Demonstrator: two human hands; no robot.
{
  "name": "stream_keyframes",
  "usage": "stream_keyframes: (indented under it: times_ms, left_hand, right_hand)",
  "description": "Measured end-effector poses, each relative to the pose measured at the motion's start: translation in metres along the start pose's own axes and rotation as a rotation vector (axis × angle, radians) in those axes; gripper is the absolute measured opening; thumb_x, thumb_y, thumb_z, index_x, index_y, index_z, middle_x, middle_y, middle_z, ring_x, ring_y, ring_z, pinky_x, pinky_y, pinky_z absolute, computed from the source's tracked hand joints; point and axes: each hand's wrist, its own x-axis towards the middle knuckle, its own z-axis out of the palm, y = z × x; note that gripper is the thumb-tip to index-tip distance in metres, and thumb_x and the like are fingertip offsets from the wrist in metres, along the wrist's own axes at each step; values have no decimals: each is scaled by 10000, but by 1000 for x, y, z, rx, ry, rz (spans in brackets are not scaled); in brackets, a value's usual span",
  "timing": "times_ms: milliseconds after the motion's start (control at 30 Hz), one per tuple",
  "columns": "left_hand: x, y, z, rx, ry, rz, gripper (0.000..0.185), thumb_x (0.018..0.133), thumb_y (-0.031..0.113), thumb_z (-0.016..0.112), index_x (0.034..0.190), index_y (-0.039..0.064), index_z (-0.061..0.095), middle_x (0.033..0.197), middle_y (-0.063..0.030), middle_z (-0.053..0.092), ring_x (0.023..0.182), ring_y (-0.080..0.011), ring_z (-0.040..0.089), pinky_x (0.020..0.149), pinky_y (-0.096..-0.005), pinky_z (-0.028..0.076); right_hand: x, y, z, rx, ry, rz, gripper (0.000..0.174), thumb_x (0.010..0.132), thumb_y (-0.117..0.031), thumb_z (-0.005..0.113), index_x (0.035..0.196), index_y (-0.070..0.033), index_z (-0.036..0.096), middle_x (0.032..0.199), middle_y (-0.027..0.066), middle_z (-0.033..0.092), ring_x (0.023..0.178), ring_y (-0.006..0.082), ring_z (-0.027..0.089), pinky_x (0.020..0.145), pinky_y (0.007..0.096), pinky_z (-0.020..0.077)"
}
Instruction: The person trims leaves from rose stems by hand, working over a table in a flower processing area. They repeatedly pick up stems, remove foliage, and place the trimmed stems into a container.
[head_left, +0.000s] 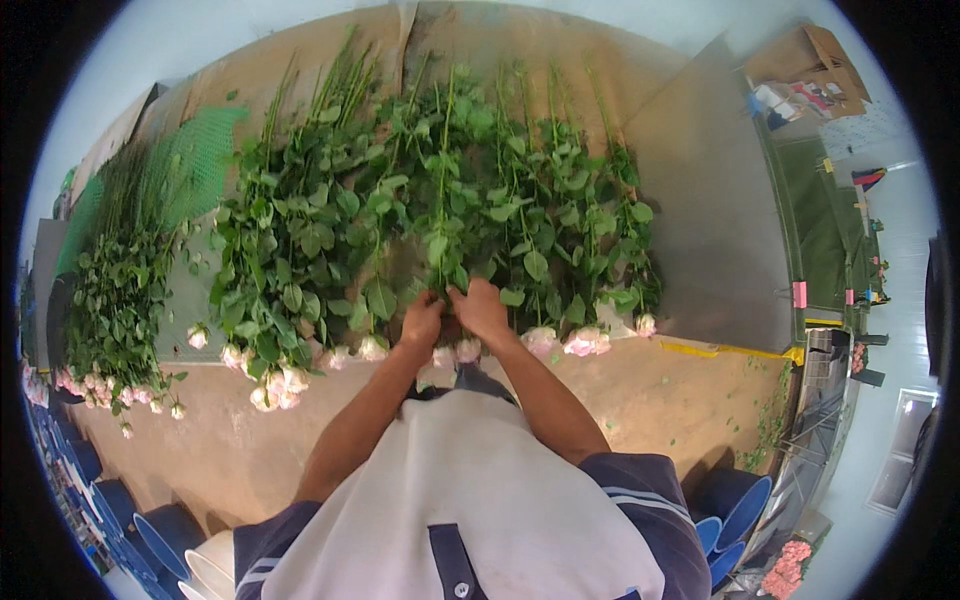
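Observation:
Pale pink and cream long-stemmed roses lie across the worktable, blooms towards me and bare stem ends at the far side. At the middle, my left hand (422, 321) and my right hand (481, 309) are close together, with fingers curled around the leafy upper part of a rose stem (442, 180). Fingers and leaves partly hide the grip. Just below my hands are pink rose blooms (468, 350). To the left is a thick group of leafy roses (277, 247), its blooms (279, 386) hanging past the table edge. More roses (570, 225) lie to the right.
Further left, another heap of roses (116, 300) lies by green netting (199, 150). The grey tabletop (712, 225) ends on the right at a frame with yellow tape (720, 351). Blue buckets (169, 534) stand behind me on the left, others (739, 502) on the right. A cardboard box (817, 64) sits far right.

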Motion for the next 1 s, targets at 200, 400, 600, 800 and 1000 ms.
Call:
stream_keyframes:
  times_ms: [200,400,600,800,1000]
  left_hand:
    - [7,3,-11,88,19,105,362,895,161,558,1217,-4,559,1099,-113,628,932,-205,610,792,-313,486]
    - [-30,25,0,86,-85,206,436,944,269,566,1301,25,512,1288,-97,527,1088,-227,536,892,-365,439]
    - [-64,46,-7,235,77,351,384,940,285,568,1249,57,550,1196,-83,579,913,-185,587,756,-322,480]
    - [-52,46,-8,242,-40,305,307,953,270,558,1152,38,581,1031,-59,615,768,-135,581,658,-288,488]
    - [-29,35,8,124,-397,276,268,951,224,568,1130,26,591,1005,-55,610,735,-148,574,660,-318,483]
  right_hand:
    - [3,-27,-10,74,-26,126,745,886,-628,435,880,88,642,908,301,632,868,434,626,767,503,499]
    - [18,-26,-3,331,-169,31,456,964,-329,516,1095,107,529,891,239,590,798,374,583,722,503,483]
    - [1,-19,-60,381,59,-152,423,981,-287,463,1147,99,512,763,238,617,741,420,610,713,514,488]
    - [-73,-5,-154,590,308,-369,434,966,-321,477,1130,78,529,923,308,601,913,441,594,800,474,476]
    - [-174,20,-284,859,243,-403,420,973,-341,514,1133,45,556,852,191,636,696,233,660,676,375,528]
